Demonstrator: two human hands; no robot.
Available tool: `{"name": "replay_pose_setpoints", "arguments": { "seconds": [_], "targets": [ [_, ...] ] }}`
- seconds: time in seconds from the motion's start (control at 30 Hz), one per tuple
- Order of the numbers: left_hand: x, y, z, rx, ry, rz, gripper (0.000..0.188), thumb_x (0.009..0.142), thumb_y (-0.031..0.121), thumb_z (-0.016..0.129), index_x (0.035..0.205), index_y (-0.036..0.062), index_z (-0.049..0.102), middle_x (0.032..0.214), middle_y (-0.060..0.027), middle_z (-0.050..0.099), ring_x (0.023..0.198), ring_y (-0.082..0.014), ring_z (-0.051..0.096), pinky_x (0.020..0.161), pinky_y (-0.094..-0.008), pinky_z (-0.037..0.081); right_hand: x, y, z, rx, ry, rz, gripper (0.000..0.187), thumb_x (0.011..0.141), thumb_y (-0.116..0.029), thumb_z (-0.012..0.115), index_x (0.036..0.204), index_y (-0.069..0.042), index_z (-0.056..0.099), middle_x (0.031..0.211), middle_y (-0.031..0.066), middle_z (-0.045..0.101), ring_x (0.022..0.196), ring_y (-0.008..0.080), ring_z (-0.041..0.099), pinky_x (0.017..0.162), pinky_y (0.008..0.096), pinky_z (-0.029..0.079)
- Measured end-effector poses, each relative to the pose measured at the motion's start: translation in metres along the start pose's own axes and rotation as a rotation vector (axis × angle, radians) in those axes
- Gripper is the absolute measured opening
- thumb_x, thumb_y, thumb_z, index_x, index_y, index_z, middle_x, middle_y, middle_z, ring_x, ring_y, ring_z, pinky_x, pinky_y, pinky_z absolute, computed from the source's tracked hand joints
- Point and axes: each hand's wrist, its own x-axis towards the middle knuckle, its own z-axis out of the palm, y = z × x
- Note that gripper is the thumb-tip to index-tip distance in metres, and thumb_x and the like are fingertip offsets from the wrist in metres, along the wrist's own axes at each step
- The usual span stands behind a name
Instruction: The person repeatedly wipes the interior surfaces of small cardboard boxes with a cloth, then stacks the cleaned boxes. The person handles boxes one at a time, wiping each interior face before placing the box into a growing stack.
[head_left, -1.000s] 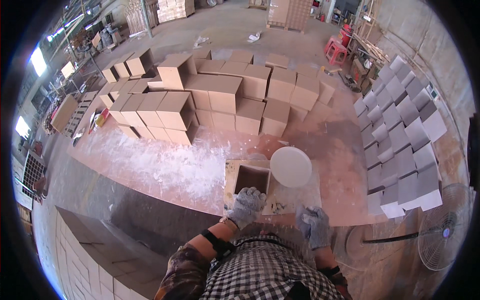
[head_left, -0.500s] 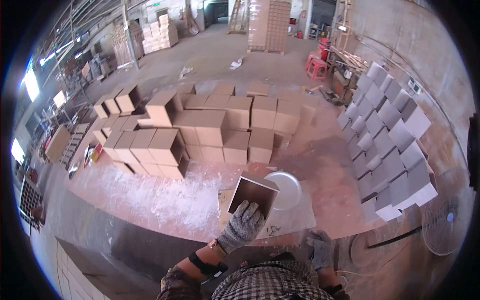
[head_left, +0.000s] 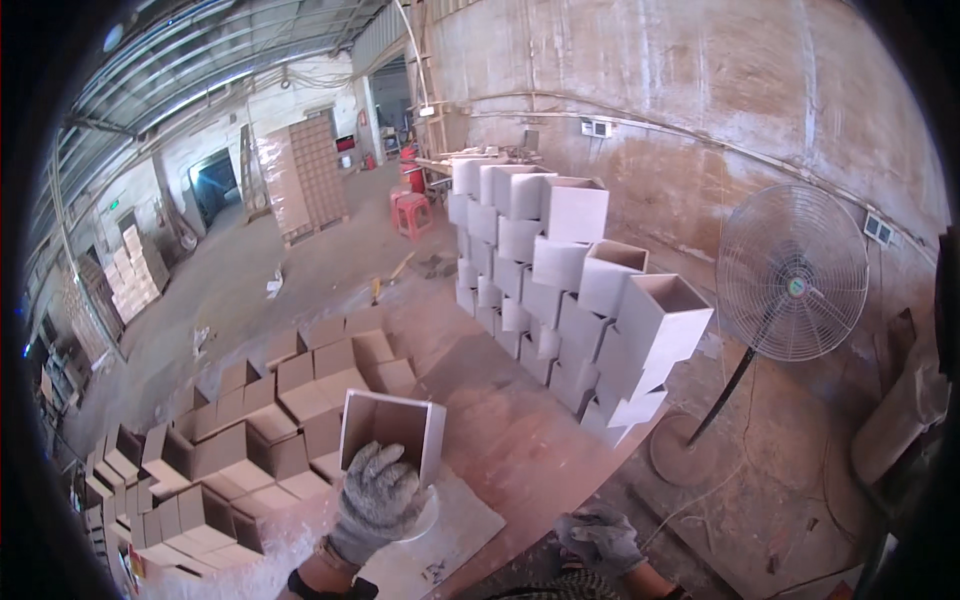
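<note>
My left hand, in a grey knitted glove, grips an open box with a brown inside and pale outer walls. The fingers reach over the rim into the opening, and the box is tilted with its open side toward me. Below it, partly hidden by the hand, a round white dish rests on a flat pale sheet. My right hand, also gloved, is low near my body with loosely bent fingers. Nothing shows in it.
Stacked brown boxes stand at the left. Tall staggered rows of pale-coated boxes rise to the right, with a standing fan beyond. Red stools and a wrapped pallet stack are farther back.
The view has swung to the right, bringing the pale box stack and the fan nearer the middle. My left hand still holds the box. The right hand remains low near my body.
</note>
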Motion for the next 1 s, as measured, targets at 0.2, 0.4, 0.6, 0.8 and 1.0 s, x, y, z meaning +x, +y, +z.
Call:
{"name": "replay_pose_setpoints", "arguments": {
  "seconds": [0.2, 0.4, 0.6, 0.8, 1.0],
  "targets": [
    [0.162, -0.009, -0.007, -0.216, -0.012, 0.129, 0.031, 0.068, 0.024, 0.079, 0.086, 0.0085, 0.059, 0.088, -0.0093, 0.058, 0.097, -0.0318, 0.057, 0.089, -0.0456, 0.045, -0.021, -0.055, -0.055, -0.090, 0.361, -0.171, 0.033, 0.065, 0.001, 0.070, 0.098, 0.001, 0.063, 0.088, 0.0096, 0.066, 0.080, 0.0200, 0.064, 0.072, 0.0316, 0.054],
    [0.309, 0.000, 0.028, -0.250, 0.057, 0.379, 0.032, 0.071, 0.031, 0.078, 0.090, 0.0088, 0.065, 0.098, -0.0095, 0.061, 0.095, -0.0313, 0.060, 0.084, -0.0415, 0.049, -0.002, -0.073, -0.135, -0.249, 0.606, -0.317, 0.036, 0.062, 0.003, 0.067, 0.097, 0.000, 0.064, 0.086, 0.0084, 0.066, 0.076, 0.0190, 0.063, 0.070, 0.0293, 0.053],
    [0.411, 0.019, 0.049, -0.405, -0.260, 0.128, 0.043, 0.075, 0.036, 0.075, 0.100, 0.0015, 0.066, 0.103, -0.0168, 0.064, 0.099, -0.0331, 0.061, 0.086, -0.0409, 0.049, 0.009, -0.101, -0.150, -0.153, 0.594, -0.228, 0.038, 0.064, -0.001, 0.067, 0.101, -0.001, 0.061, 0.089, 0.0062, 0.065, 0.078, 0.0192, 0.063, 0.072, 0.0289, 0.052],
    [0.449, 0.018, 0.094, -0.340, -0.388, 0.142, 0.042, 0.081, 0.044, 0.064, 0.103, 0.0086, 0.065, 0.103, -0.0133, 0.063, 0.100, -0.0313, 0.059, 0.086, -0.0413, 0.047, 0.018, -0.101, -0.168, -0.030, 0.600, -0.249, 0.029, 0.073, 0.000, 0.067, 0.102, -0.001, 0.065, 0.086, 0.0047, 0.066, 0.073, 0.0127, 0.060, 0.066, 0.0216, 0.048],
    [0.455, 0.020, 0.100, -0.304, -0.416, 0.124, 0.041, 0.082, 0.047, 0.059, 0.101, 0.0107, 0.065, 0.100, -0.0137, 0.063, 0.097, -0.0318, 0.060, 0.082, -0.0418, 0.047, 0.039, -0.099, -0.173, 0.085, 0.586, -0.308, 0.029, 0.072, 0.002, 0.066, 0.101, 0.000, 0.064, 0.083, 0.0040, 0.065, 0.070, 0.0124, 0.059, 0.062, 0.0225, 0.048]
  ]
}}
